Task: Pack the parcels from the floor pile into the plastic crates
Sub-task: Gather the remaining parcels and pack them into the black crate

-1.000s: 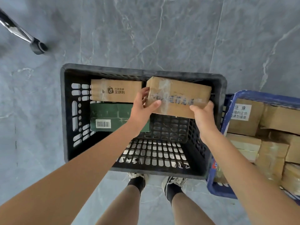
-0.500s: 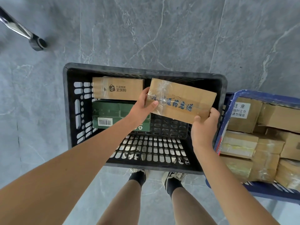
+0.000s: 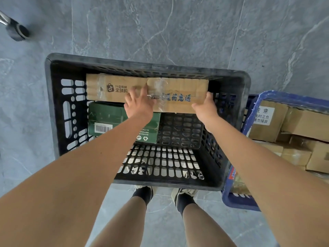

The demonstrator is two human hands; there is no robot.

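Observation:
A black plastic crate (image 3: 142,65) stands on the grey floor in front of me. Against its far wall lies a brown taped parcel (image 3: 178,88) with blue lettering, at the right of a brown printed box (image 3: 110,88). My left hand (image 3: 138,104) lies with spread, straight fingers over the parcel's left end, at the seam between the two boxes. My right hand (image 3: 204,107) grips the parcel's right front corner, thumb up along its right end. A green box (image 3: 110,120) with a barcode lies in front of the printed box.
A blue crate (image 3: 284,98) holding several cardboard boxes (image 3: 267,122) stands touching the black crate's right side. A chair caster (image 3: 17,32) sits at the far left. My feet (image 3: 165,195) are just behind the black crate's near wall.
The taped parcel has gone down from above the crate and now lies level against the far wall beside the printed box. Both hands followed it down.

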